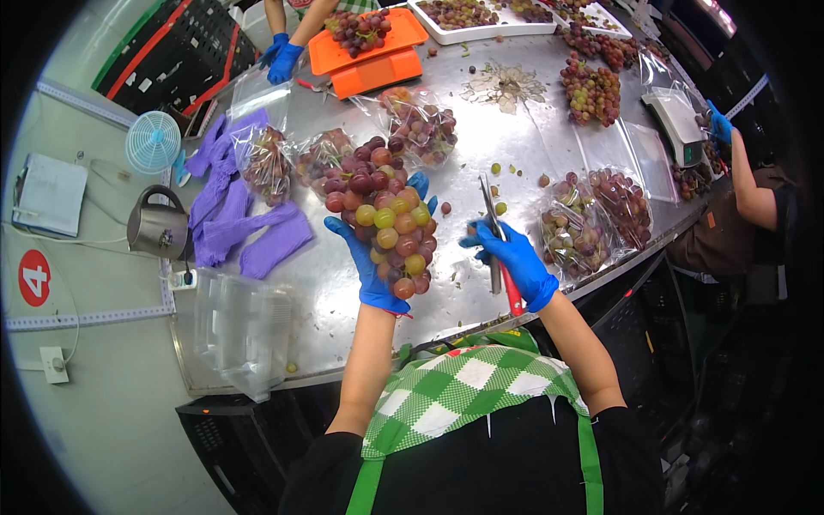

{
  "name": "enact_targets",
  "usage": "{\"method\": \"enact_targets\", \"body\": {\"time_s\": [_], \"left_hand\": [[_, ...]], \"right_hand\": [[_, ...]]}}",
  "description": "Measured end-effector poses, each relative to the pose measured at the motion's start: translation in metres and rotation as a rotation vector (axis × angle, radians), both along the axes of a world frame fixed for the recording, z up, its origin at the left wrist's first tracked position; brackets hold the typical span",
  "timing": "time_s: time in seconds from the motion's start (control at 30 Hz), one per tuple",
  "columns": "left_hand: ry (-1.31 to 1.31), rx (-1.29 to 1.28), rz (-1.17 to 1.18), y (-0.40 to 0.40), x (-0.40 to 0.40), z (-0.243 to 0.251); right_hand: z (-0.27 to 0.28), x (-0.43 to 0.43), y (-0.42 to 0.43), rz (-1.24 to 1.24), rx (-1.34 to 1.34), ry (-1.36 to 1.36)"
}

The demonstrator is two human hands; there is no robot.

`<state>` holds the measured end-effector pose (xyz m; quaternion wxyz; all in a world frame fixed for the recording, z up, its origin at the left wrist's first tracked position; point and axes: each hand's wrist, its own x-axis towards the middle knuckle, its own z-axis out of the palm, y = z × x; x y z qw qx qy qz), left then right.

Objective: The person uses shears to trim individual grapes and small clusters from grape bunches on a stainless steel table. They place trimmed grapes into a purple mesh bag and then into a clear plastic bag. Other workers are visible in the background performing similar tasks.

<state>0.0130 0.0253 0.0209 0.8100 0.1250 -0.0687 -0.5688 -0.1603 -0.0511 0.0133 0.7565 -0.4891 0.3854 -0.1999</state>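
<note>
A large bunch of red and yellow-green grapes (386, 219) rests in my left hand (370, 273), which wears a blue glove; the bunch covers most of the palm. My right hand (515, 261), gloved too, is closed around a pair of red-handled scissors (494, 225). The blades point away from me, to the right of the bunch and apart from it. Several loose grapes (501, 208) and stem bits lie beyond the blades. Clear bags of grapes stand behind the bunch (421, 129) and to the right (573, 225).
Purple sleeves (222, 212), a kettle (158, 222) and clear plastic containers (238, 328) line the left side. An orange scale (376, 67) with grapes stands at the back, near a co-worker's gloved hands (283, 61). At right are another scale (676, 125) and a co-worker's hand (721, 123).
</note>
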Motion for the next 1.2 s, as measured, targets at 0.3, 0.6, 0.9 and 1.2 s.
{"method": "enact_targets", "body": {"time_s": [0.3,0.6,0.9,1.2], "left_hand": [[0.406,-0.431,-0.252,-0.002,0.026,-0.028],[0.054,-0.114,-0.098,0.009,0.021,-0.021],[-0.041,-0.096,-0.002,0.014,0.026,-0.011],[-0.385,0.091,0.0,0.043,0.03,-0.048]], "right_hand": [[-0.112,-0.073,0.036,0.187,0.78,-0.024],[-0.092,-0.075,0.043,0.337,0.168,0.273],[-0.085,-0.048,0.034,0.37,-0.887,0.873],[-0.132,-0.02,0.048,0.419,-1.262,0.871]]}}
